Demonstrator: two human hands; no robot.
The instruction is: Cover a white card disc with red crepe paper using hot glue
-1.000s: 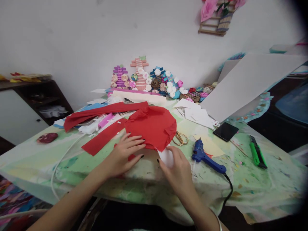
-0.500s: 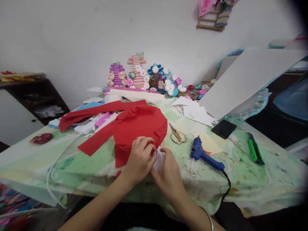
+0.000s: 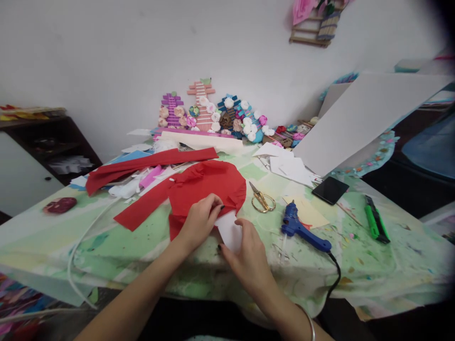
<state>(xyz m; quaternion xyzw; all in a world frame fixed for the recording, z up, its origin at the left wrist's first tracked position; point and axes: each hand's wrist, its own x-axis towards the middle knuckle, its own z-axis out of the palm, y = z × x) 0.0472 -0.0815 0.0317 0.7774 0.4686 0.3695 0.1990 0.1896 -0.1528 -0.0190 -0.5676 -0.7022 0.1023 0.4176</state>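
Red crepe paper (image 3: pixel 204 182) lies in a rounded, crinkled sheet before me, its edge folded and pleated at the right. A white piece of card (image 3: pixel 230 232) shows beneath its near edge. My left hand (image 3: pixel 199 219) is closed in a pinch on the red paper's near edge, where it meets the card. Between thumb and fingers, my right hand (image 3: pixel 249 248) grips the card's right side. Gold-handled scissors (image 3: pixel 262 199) rest right of the red paper, and a blue glue gun (image 3: pixel 302 229) lies farther right.
A green utility knife (image 3: pixel 377 220) and a black phone (image 3: pixel 330 190) lie at the right. Red strips (image 3: pixel 144 206) spread leftward over paper scraps. Flower-decorated crafts (image 3: pixel 209 111) line the wall, and a large white board (image 3: pixel 369 113) leans at the right. The glue gun's cord hangs off the front edge.
My left hand has shifted slightly left and up along the red paper's edge. More of the white card is uncovered between my hands, and the red flap at the near left has drawn up.
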